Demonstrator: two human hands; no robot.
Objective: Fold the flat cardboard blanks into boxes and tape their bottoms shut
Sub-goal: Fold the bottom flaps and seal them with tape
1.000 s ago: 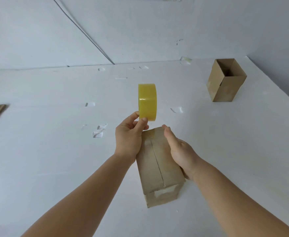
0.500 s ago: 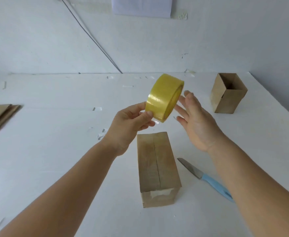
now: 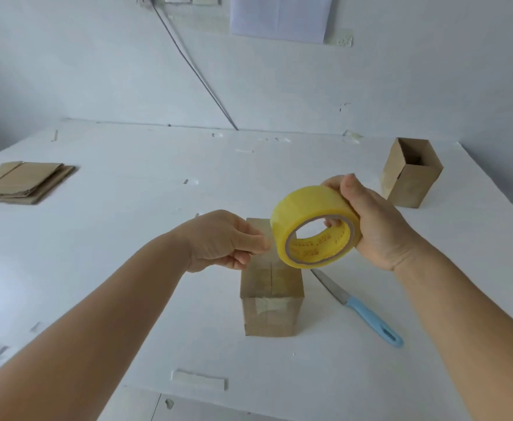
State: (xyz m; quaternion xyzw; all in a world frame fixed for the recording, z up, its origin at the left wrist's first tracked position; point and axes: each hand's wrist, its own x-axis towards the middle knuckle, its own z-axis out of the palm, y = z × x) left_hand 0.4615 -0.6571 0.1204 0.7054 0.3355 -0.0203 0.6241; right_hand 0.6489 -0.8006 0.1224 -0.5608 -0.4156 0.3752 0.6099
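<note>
White walls stand behind a white tabletop [image 3: 103,238]. At the middle of the frame, a small brown cardboard box [image 3: 272,294] sits bottom up, its flaps closed. Just above it, the right hand [image 3: 370,221] grasps a round yellow tape roll [image 3: 314,226], and the left hand [image 3: 223,240] pinches near the roll's edge, maybe the loose end; I cannot tell. This looks like the taping step. Next, tape must stretch along the seam.
</note>
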